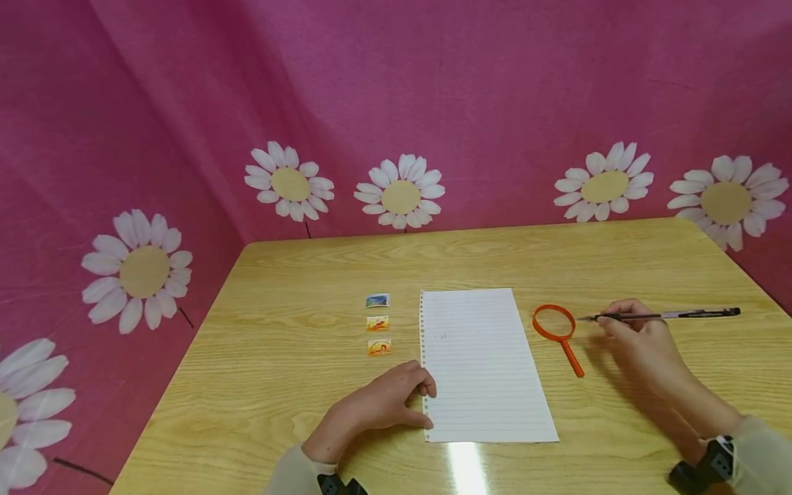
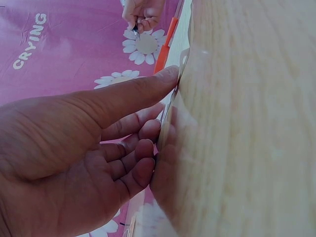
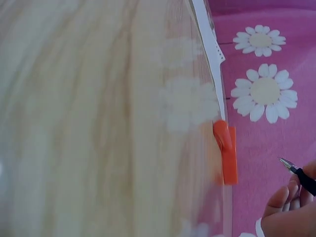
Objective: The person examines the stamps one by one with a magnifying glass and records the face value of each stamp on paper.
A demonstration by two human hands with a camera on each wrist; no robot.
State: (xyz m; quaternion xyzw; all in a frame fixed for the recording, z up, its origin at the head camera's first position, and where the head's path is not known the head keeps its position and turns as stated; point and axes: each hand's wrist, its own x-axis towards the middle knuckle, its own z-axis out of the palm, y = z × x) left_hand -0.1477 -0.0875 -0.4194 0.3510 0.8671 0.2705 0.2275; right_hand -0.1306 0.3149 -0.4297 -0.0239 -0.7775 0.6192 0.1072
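A lined sheet of paper [image 1: 482, 385] with punched holes along its left side lies on the table, with a short faint note in its upper left part. My left hand [image 1: 386, 400] rests at the sheet's lower left edge, thumb and bent fingertips touching it and the table. Above the table, my right hand [image 1: 646, 350] pinches a black-gripped pen [image 1: 699, 314], its tip pointing left. Just left of that tip lies an orange magnifying glass [image 1: 572, 359]. In the right wrist view, the pen's metal point [image 3: 286, 163] stays clear of the tabletop.
Left of the sheet, three small picture stamps or cards sit in a column: a blue one [image 1: 378, 300], a yellow-orange one [image 1: 377, 323] and another yellow-orange one [image 1: 379, 347]. A pink cloth [image 1: 482, 89] with white daisies hangs behind the wooden table [image 1: 266, 357].
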